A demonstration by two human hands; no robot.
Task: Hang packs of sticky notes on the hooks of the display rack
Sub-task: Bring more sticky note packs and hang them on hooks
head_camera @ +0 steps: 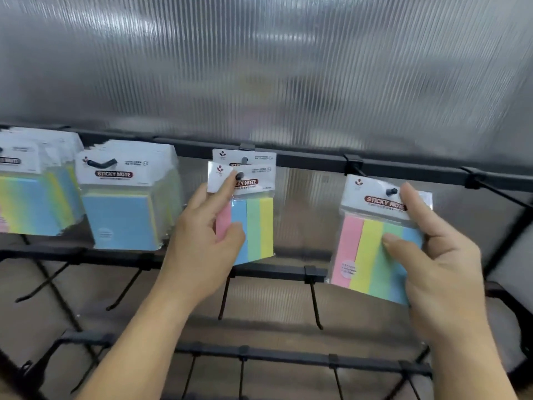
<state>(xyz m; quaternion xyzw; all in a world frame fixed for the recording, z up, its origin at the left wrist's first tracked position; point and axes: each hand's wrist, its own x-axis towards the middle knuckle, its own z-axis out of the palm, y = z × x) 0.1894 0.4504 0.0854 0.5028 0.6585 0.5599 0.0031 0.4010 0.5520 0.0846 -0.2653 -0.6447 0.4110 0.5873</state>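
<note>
Mid-frame, fingers (224, 188) of the left hand (202, 243) pinch a striped pack (259, 226) on its hook (239, 176). At right, the right hand (441, 264) grips another pack (360, 249).

Even, soft light — blurred edges.

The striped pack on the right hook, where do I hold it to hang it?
Grip the thick striped pad from its right edge, thumb in front, as the right hand does. That keeps the thin white header and its hole free for the hook.
</note>
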